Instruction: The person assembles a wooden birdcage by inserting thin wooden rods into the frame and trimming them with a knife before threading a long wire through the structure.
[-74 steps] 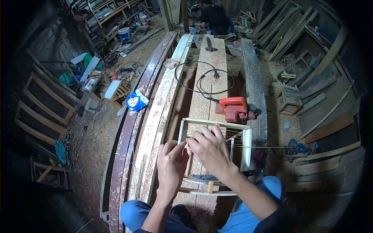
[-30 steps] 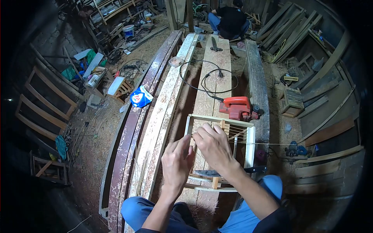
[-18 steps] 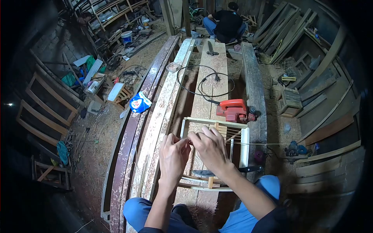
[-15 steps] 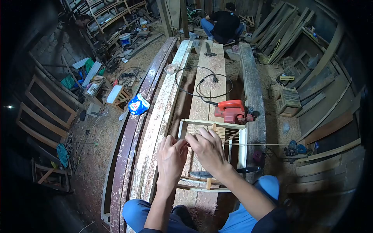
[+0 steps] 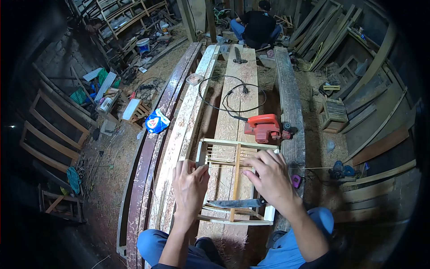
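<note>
A small wooden frame [image 5: 236, 179] with thin slats lies across the planks in front of me. My left hand [image 5: 190, 186] is closed over its left side, pinching one end of a thin pale stick [image 5: 224, 166]. Above the right half of the frame is my right hand [image 5: 271, 179], its thumb and fingers closed round the stick further right; the stick runs on past it to the right. A knife [image 5: 237, 203] with a dark handle rests across the near part of the frame, below both hands.
A red power planer [image 5: 266, 127] with a looped black cable lies beyond the frame. The blue-and-white packet [image 5: 157, 121] sits on the dark red beam [image 5: 150, 166]. A hammer [image 5: 239, 56] lies at the planks' far end, near a crouching person [image 5: 257, 27].
My hands have moved apart, the left one leftward and the right one rightward. More of the frame and the knife now shows between them.
</note>
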Motion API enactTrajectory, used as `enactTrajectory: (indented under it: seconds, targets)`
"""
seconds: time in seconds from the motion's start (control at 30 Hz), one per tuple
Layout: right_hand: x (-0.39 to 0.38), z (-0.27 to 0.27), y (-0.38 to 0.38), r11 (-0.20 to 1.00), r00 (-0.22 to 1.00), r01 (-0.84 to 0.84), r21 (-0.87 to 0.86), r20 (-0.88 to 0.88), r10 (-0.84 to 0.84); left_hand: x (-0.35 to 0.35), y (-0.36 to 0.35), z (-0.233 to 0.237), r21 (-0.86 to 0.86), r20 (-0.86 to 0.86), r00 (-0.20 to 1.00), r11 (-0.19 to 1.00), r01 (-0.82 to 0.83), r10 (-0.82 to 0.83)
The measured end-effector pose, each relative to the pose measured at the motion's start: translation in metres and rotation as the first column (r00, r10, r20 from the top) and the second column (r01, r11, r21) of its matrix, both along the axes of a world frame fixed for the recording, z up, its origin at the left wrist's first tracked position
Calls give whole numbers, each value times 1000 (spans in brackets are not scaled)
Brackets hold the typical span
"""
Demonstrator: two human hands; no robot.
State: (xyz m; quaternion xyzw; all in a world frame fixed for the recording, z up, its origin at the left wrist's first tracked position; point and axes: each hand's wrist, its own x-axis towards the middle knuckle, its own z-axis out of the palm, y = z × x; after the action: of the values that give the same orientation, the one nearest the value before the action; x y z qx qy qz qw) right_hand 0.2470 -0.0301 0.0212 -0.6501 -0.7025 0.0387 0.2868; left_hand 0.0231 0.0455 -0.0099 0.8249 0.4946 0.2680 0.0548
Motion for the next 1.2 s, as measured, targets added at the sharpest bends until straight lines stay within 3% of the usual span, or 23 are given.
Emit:
enactTrajectory:
  seconds: [0.07, 0.13, 0.23, 0.33, 0.57, 0.67, 0.73, 1.0, 1.2]
  targets:
    - [2, -3, -9, 997, 999, 31, -72, -37, -34, 1, 0, 5, 140, -36, 999, 989, 41, -37]
    - [4, -7, -10, 996, 997, 7, -93, -75, -14, 4, -1, 11, 121, -60, 998, 992, 35, -28]
    - [7, -13, -8, 996, 990, -35, -86, -138, 23, 3, -4, 8, -87, 33, 999, 996, -10, 13]
    - [8, -21, -3, 996, 972, -70, -60, -227, 54, 5, -2, -1, -169, 99, 994, 985, -26, 43]
    - [4, -40, 2, 997, 919, -77, 24, -385, 80, 4, 1, -3, -69, 92, 995, 997, 34, -28]
    - [7, -43, 3, 994, 918, -106, 25, -381, 108, 5, -4, -5, -68, 62, 998, 998, 12, -8]
    - [7, -38, 2, 993, 918, -111, 28, -381, 114, 3, -6, -7, 20, -36, 999, 999, 38, -37]
    - [8, -35, 6, 995, 912, -97, 3, -400, 90, -1, -5, -11, 26, -95, 995, 999, 28, -25]
    - [9, -36, 7, 994, 919, -107, -19, -383, 92, -3, -6, -12, -64, -122, 992, 998, 28, -35]
